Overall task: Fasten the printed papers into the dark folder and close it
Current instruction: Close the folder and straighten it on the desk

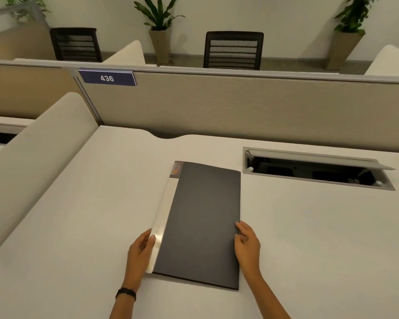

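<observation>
The dark folder (203, 224) lies shut and flat on the pale desk (78, 215), right between the two hands. The left hand (140, 252) is at the folder's left edge, down near the close corner. Its fingers (152, 238) curl loosely around the light strip (165, 212) that runs along that side, and the thumb side rests against it. The hand is partly open, touching the strip but not squeezing it tight. A dark band (125, 294) sits on the left wrist. The right hand (248, 244) is at the folder's right edge, across from the left hand. Its fingers are bent and its fingertips (238, 225) touch the cover's edge. It may be pinching the edge a little, but the view is too small to be sure. No printed pages can be seen, since the cover hides what is inside. Past the right hand, farther away, there is a long open slot (318, 168) in the desk with its lid tipped up. Far beyond both hands stands a tan wall panel (240, 104) with a blue sign (107, 78) that says 436.
</observation>
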Demonstrator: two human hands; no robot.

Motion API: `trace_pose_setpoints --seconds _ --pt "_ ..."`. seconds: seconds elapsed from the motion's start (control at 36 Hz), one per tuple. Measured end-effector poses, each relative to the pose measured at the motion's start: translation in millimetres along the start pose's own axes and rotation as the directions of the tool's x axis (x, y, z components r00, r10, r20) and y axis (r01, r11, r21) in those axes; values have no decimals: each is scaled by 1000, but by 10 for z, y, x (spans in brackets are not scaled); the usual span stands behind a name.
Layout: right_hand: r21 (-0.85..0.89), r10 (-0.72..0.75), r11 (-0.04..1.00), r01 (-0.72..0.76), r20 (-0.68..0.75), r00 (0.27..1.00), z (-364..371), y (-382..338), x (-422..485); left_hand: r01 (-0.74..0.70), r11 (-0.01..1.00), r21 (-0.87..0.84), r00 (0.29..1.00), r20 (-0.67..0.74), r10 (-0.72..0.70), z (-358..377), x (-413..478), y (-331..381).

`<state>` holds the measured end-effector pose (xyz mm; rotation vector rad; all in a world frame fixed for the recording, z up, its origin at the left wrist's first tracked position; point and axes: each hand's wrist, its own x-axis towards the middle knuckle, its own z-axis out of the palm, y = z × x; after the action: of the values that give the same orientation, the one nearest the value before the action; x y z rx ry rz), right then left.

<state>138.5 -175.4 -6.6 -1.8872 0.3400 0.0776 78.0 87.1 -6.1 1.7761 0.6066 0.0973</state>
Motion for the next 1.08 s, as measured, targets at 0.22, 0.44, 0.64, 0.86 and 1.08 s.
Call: trace_pose_setpoints --seconds 0.22,0.44,0.64,0.86,1.08 --pt "-184 -172 960 209 198 965 -29 -51 179 -51 998 -40 999 -18 51 158 201 211" --pt "-328 -337 775 541 509 792 -311 318 -12 -99 995 15 994 50 98 200 131 187" --pt "-404 -363 686 605 530 766 -358 355 2 -286 925 250 923 331 196 84 92 -62" --pt "-401 -362 697 595 519 774 -237 300 245 -358 872 333 898 378 224 111 511 51" --pt "-391 -310 745 541 515 799 -158 100 626 -363 843 398 906 363 219 284 874 263"
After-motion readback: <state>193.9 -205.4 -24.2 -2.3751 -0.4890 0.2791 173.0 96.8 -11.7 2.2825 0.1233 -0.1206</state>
